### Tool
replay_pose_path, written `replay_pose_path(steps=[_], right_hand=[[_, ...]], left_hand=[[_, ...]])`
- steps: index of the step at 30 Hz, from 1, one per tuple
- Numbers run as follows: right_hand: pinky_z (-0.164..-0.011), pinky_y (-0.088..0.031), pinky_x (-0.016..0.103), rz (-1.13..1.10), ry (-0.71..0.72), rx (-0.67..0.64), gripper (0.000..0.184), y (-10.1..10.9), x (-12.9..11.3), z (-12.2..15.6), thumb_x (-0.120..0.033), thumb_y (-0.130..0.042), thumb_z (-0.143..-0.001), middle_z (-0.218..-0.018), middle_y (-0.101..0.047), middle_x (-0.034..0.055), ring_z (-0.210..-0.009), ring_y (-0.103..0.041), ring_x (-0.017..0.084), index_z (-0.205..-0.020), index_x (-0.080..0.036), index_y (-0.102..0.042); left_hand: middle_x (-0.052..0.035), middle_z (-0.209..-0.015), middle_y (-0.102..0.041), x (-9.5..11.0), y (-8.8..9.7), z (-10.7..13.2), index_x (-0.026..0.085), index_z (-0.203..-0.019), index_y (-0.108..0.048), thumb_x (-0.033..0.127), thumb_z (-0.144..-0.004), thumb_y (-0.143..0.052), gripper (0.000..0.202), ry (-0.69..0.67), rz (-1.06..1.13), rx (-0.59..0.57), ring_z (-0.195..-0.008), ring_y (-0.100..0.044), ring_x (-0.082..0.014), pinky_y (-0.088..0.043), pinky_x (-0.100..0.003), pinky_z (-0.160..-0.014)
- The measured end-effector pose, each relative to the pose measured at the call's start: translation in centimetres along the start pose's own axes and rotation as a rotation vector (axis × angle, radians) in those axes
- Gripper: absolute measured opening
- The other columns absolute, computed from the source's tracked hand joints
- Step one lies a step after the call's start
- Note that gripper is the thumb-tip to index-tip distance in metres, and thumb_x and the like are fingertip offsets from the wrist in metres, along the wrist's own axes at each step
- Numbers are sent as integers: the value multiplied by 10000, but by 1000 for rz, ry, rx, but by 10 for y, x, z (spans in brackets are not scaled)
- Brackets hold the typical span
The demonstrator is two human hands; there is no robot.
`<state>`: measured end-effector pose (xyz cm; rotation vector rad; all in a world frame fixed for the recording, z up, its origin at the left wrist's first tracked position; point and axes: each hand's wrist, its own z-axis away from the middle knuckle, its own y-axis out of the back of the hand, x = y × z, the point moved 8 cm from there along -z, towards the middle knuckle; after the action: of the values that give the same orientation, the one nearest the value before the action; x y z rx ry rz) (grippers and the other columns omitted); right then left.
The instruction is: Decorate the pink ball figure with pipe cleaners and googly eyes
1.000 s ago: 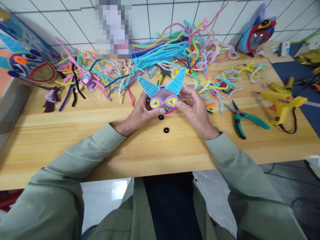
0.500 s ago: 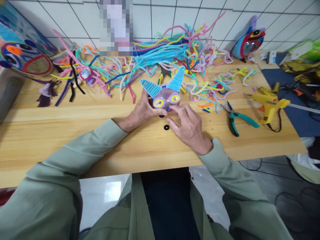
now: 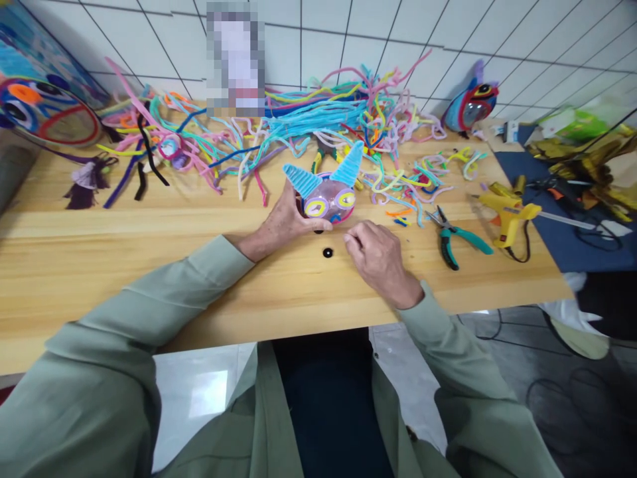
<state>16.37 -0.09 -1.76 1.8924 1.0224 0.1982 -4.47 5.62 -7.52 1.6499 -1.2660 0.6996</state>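
Note:
My left hand [image 3: 279, 219] grips the left side of a small animal-face craft [image 3: 327, 190] with a clear purplish front, yellow-and-lilac ringed eyes and two pointed blue pipe-cleaner ears. Its thumb lies along the lower edge. Just right of the craft, my right hand [image 3: 377, 257] is closed with its fingers curled together. Whatever may be between those fingertips is hidden. A black disc with a pale centre [image 3: 327, 253] lies on the table between the hands. Another dark piece [image 3: 318, 231] shows partly under my left thumb.
Pipe cleaners [image 3: 318, 113] are heaped along the tiled wall. Teal-handled pliers [image 3: 454, 240] and a yellow glue gun [image 3: 508, 216] lie to the right. Finished-looking face crafts stand at the left [image 3: 54, 113] and back right [image 3: 470, 103]. A dark tassel [image 3: 87, 182] lies at left.
My right hand has drawn back from the craft's lower edge, and its fingers have curled closed. The left hand keeps its hold. The camera view has turned slightly to the right.

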Motion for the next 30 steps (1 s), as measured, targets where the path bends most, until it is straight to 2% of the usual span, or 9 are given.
replay_pose_path(steps=[5,7,9,11,16,19,22,26,30], right_hand=[[-640,-345,369,8,-250,150,434,42,57,21,-267,-578,-1077,-615,-472,-34,-602,-460,176,-691,-284,-380],[-645,-394,356,-39,-302,174,407,53,70,28,-293,-635,-1051,-632,-513,-37,-609,-492,172,-697,-281,-435],[-706,-507,359,-114,-322,170,221,55,72,30,-313,-700,-1009,-757,-655,-13,-702,-616,191,-817,-276,-595],[-787,-607,399,-190,-331,139,84,48,67,27,-337,-733,-986,-945,-760,30,-845,-723,227,-1028,-274,-698],[-910,-705,488,-346,-315,20,441,12,49,2,-439,-750,-1021,-1348,-781,113,-1181,-777,304,-1428,-299,-652],[-947,-715,497,-400,-287,-30,522,-7,41,-11,-469,-761,-1034,-1395,-766,133,-1229,-772,311,-1500,-290,-607],[-950,-714,469,-421,-277,-58,539,-14,35,-13,-442,-754,-1052,-1414,-768,150,-1237,-784,295,-1533,-266,-587],[-985,-695,456,-313,-273,-34,388,7,40,9,-330,-656,-1093,-1384,-814,146,-1215,-809,276,-1473,-250,-665],[-934,-671,425,-109,-393,73,281,57,84,55,-263,-536,-1095,-1011,-872,74,-967,-830,244,-1193,-240,-799]], left_hand=[[-103,-1386,-719,-2,1,2,261,-1412,-470,663,-715,-1071,1005,70,36,-8,-1359,-718,-343,-643,-525,-1095],[-98,-1385,-722,-1,-2,2,268,-1435,-472,675,-734,-1056,999,69,94,-27,-1342,-721,-333,-647,-510,-1078],[-115,-1435,-711,0,-3,2,266,-1455,-483,690,-757,-1036,986,68,148,-45,-1360,-722,-337,-646,-504,-1098],[-138,-1493,-691,3,-5,2,255,-1465,-497,711,-776,-1012,974,56,182,-66,-1405,-714,-354,-633,-523,-1149],[-183,-1589,-651,11,-6,0,238,-1519,-484,731,-796,-990,1011,18,217,-115,-1474,-693,-374,-594,-571,-1236],[-201,-1596,-650,15,-4,0,217,-1523,-499,740,-744,-1017,1072,11,164,-106,-1491,-683,-388,-588,-554,-1254],[-185,-1529,-695,17,0,3,219,-1483,-525,648,-787,-1013,953,49,113,-81,-1428,-725,-364,-616,-551,-1224],[-150,-1545,-684,16,0,6,264,-1487,-506,518,-807,-975,865,120,123,-87,-1405,-744,-338,-648,-552,-1189],[-151,-1537,-694,17,0,9,248,-1486,-490,492,-822,-937,837,109,67,-84,-1337,-760,-320,-664,-559,-1162]])
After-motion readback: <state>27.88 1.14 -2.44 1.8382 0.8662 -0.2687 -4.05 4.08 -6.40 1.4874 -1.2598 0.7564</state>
